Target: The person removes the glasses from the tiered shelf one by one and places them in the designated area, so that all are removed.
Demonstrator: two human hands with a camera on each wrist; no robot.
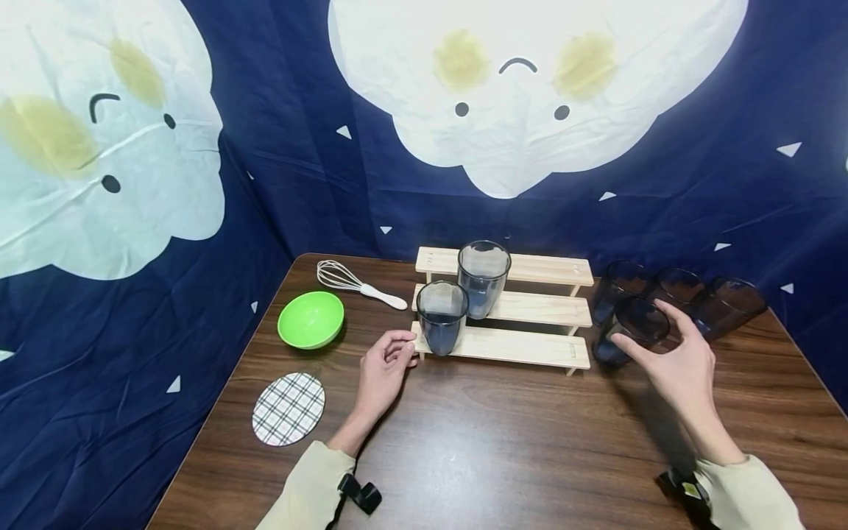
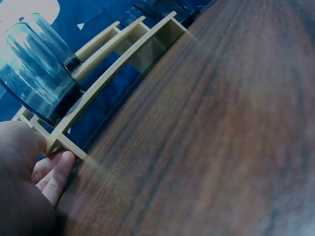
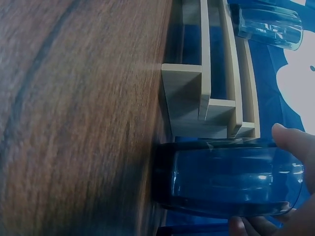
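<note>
Left hand (image 1: 384, 372) — fingers pinched one rack (image 1: 520, 347), near left | right hand (image 1: 682, 368) — fingers pinched one glass (image 1: 611, 352) | three glasses (image 1: 729, 308) stood far right, two glasses (image 1: 442, 324) on the rack

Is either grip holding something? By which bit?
Right grip: a dark glass, around its upper sides. Left grip: the wooden rack, by its front left corner.

The left forearm (image 1: 307, 486), in a pale sleeve (image 1: 318, 471), slants inward over the table (image 1: 503, 419); the left hand (image 1: 384, 368), nearer the left edge, grips with curled fingers. The right forearm (image 1: 751, 497) angles inward too, its right hand (image 1: 682, 362) toward the right edge, thumb and fingers parted in a wide grip.
</note>
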